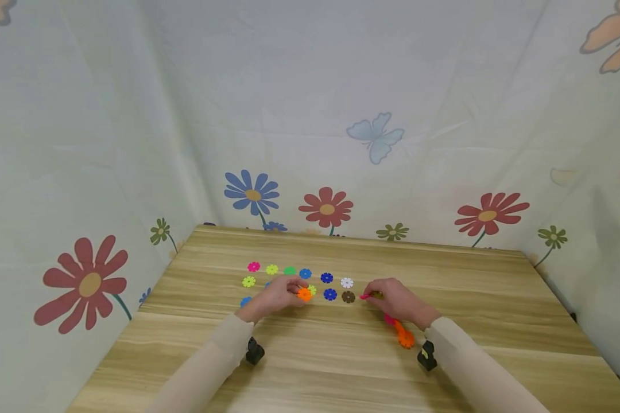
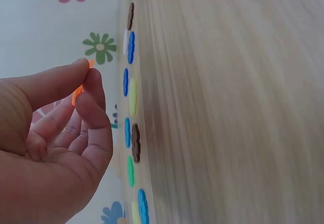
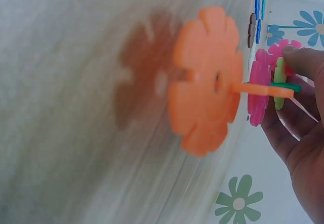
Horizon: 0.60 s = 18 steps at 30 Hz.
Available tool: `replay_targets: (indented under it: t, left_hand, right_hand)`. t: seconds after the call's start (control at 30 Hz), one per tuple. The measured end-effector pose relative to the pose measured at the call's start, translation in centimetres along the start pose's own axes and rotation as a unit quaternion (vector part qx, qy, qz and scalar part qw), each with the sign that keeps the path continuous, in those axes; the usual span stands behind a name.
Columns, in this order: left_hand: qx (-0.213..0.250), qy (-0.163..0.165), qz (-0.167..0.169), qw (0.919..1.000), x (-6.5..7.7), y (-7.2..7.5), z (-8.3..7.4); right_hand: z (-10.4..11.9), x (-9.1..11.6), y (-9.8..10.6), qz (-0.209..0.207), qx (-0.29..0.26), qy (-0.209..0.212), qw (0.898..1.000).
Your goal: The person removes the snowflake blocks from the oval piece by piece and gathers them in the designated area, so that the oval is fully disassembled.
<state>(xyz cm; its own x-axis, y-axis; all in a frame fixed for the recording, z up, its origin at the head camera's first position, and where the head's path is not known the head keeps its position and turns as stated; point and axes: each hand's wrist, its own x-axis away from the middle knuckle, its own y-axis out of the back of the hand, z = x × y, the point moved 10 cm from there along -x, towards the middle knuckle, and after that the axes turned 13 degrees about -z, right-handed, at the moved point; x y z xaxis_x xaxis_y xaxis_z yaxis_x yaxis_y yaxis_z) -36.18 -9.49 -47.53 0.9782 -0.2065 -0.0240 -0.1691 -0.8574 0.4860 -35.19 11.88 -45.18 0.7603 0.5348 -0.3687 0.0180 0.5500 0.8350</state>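
My left hand (image 1: 279, 295) is above the table, left of the middle, and pinches an orange flower-shaped plastic disc (image 1: 304, 294) between thumb and fingertips. Only a sliver of that disc's edge shows in the left wrist view. Farther right, my right hand (image 1: 399, 301) grips a chain of interlocked flower discs by its far end. In the right wrist view the chain has a large orange disc (image 3: 205, 82) nearest the camera, another orange one edge-on, then pink (image 3: 259, 89), green and yellow-green (image 3: 279, 72) pieces. A pink disc (image 3: 277, 47) sits at the thumb. The fingers hide part of the chain.
Loose flower discs lie flat in rows on the wooden table (image 1: 310, 367), among them a white one (image 1: 347, 283), a brown one (image 1: 348, 297), dark blue ones (image 1: 330, 295) and a pink one (image 1: 254, 267). The left hand covers some. A flower-patterned curtain (image 1: 299, 115) hangs behind the table.
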Motion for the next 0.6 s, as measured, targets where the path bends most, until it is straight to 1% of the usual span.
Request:
replay_targets:
  t: [0.2,0.4,0.6]
  left_hand:
    - [-0.024,-0.017,0.012,0.9995,0.5,1.0,1.0]
    - [-0.065,-0.011,0.029,0.9974,1.4,1.5,2.0]
    - [-0.100,-0.024,0.035,0.9941,2.2,2.1,2.4]
  right_hand:
    - [-0.2,-0.1,-0.2,0.002,-0.006,0.001,1.000]
    - [0.0,-0.1,-0.2,0.004,-0.003,-0.003,1.000]
    - [0.0,-0.2,-0.2,0.002,-0.002,-0.002,1.000]
